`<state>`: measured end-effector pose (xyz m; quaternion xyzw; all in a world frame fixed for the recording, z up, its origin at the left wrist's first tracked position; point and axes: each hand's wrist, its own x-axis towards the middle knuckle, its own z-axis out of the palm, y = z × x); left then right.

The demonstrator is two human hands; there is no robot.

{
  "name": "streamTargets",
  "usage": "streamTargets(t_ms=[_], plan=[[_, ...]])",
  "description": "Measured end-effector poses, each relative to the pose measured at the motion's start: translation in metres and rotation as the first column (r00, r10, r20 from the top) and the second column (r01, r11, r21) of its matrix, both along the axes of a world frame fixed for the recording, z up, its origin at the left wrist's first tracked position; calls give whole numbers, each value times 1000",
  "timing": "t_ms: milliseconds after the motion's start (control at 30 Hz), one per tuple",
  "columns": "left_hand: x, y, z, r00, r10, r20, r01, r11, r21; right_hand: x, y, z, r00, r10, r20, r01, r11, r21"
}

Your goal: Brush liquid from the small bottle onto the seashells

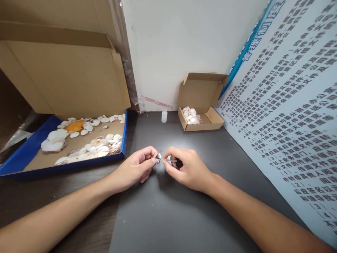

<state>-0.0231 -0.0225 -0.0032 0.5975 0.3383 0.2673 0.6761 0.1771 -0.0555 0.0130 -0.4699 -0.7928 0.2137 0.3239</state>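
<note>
While your left hand [138, 165] pinches a small speckled shell [159, 156] between its fingers above the surface [158, 221], nearer its left edge than its right, your right hand [192, 167], just beside, has its fingers clamped on a slim pale tool [172, 160], long axis roughly sideways, left end toward the shell.

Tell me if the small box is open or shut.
Open: the small box has its lid raised at the back, and shells show inside.

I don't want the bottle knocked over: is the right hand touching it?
Apart. The head view shows dark tabletop between the right hand and the bottle, which stands farther back.
</note>
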Motion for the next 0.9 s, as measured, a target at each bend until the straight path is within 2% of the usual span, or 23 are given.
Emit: streamTargets(t_ms=[200, 400, 600, 767, 900], plan=[[1, 0, -1, 999, 33, 24, -31, 997, -77, 1, 2, 2, 989, -131, 66, 134, 990, -36], [0, -1, 3, 999, 41, 14, -40, 997, -66, -1, -1, 4, 1000, -12, 5, 13, 999, -36], [0, -2, 5, 999, 44, 10, -44, 997, -62, -1, 1, 2, 992, -86, 90, 93, 993, -78], [0, -1, 3, 999, 37, 23, -36, 998, -56, -2, -1, 1, 1000, 7, 30, -5, 998, -63], [0, -1, 4, 999, 34, 19, -34, 998, -48, -3, -1, 1, 996, -57, 67, 62, 995, -79]])
